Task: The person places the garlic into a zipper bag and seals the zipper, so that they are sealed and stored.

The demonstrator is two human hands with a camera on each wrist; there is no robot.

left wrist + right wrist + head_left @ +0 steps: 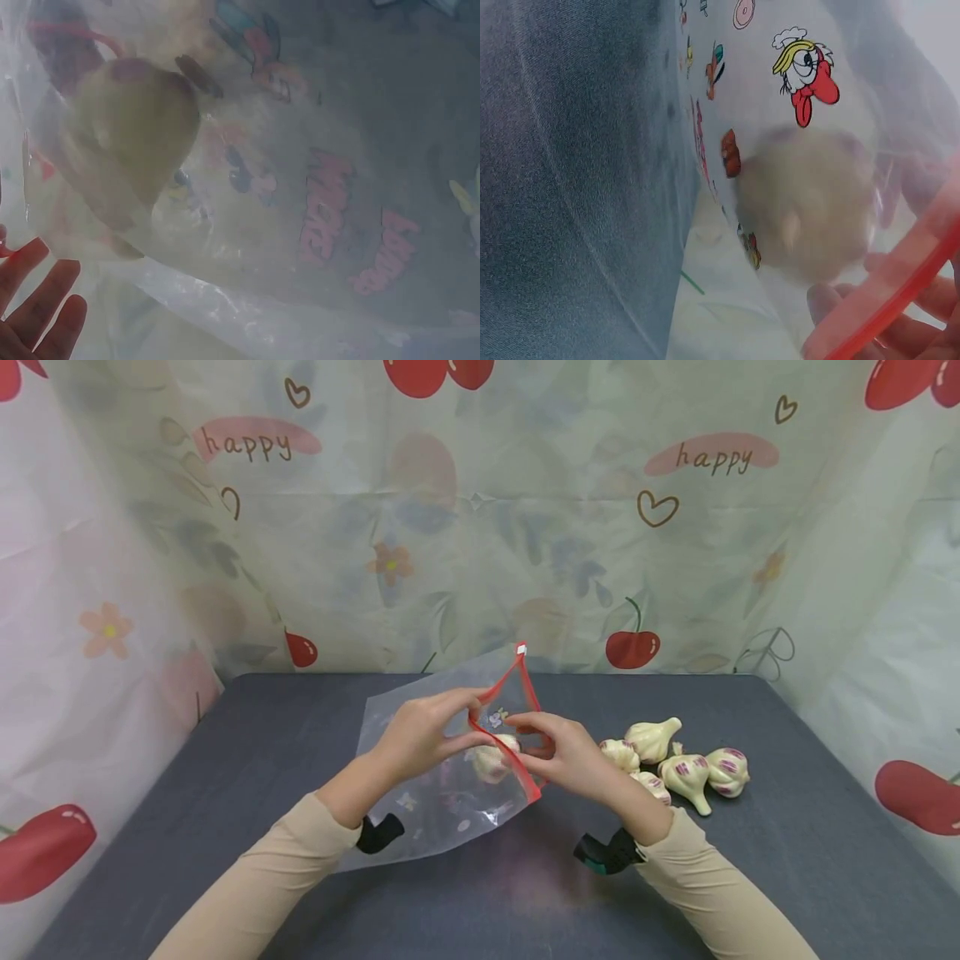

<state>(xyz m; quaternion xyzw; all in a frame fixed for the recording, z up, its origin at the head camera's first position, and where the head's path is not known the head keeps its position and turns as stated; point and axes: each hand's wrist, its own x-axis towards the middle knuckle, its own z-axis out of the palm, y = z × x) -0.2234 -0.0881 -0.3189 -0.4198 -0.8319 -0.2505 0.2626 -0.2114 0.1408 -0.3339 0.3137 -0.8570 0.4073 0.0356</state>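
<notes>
Curtain (480, 577): a printed cloth standing behind the zip bag and to both sides of it.
Tabletop (277, 760): dark and fabric-like, spreading beneath and around the bag.
Zip bag (442, 818): clear with cartoon prints, the landmark here; its parted mouth faces the loose garlic. Good handling, I judge, keeps this mouth wide, since slack film could fold over a bulb.
Left hand (420, 735): on the bag's near wall, thumb and forefinger pinching the red-edged mouth; the left wrist view shows other fingers loosely extended. A firm pinch here should steady the bag without squeezing the opening narrower.
Right hand (570, 753): at the bag's mouth, fingers bent and reaching past the rim, close beside the enclosed bulb. Whether they grip it, I cannot tell. Keeping knuckles off the rim would likely stop the bag being dragged along.
Loose garlic bulbs (687, 777): five visible, clustered right of the bag, one partly behind the right wrist.
Enclosed bulb (491, 766): inside the bag, just within its mouth. Deeper seating would probably suit it better than lying at the rim.
Slider (521, 649): white, at the far end of the bag's mouth, beyond both hands.
</notes>
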